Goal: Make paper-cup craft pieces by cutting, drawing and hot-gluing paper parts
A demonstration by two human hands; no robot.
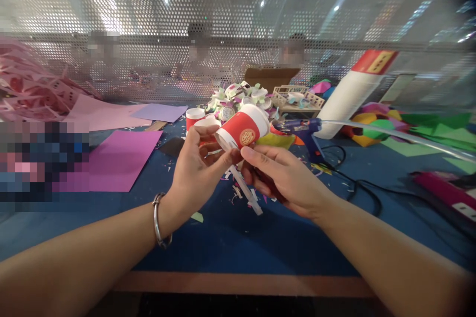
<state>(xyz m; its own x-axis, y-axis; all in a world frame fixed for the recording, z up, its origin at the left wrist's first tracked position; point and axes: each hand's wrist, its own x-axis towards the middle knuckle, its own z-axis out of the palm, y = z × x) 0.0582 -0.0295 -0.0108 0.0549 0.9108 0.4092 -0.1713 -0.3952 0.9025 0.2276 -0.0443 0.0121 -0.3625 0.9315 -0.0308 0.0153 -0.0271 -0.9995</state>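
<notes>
My left hand grips a red and white paper cup lying on its side, thumb against its cut rim, above the blue table. A silver bangle sits on that wrist. My right hand is closed around a dark tool, likely scissors, whose blades are hidden, right at the cup's rim. A strip of white paper hangs down between the two hands.
A blue glue gun with a black cord stands behind the cup. Other red cups and a heap of paper flowers lie further back. Purple paper lies left, green sheets right. A perforated metal screen closes the back.
</notes>
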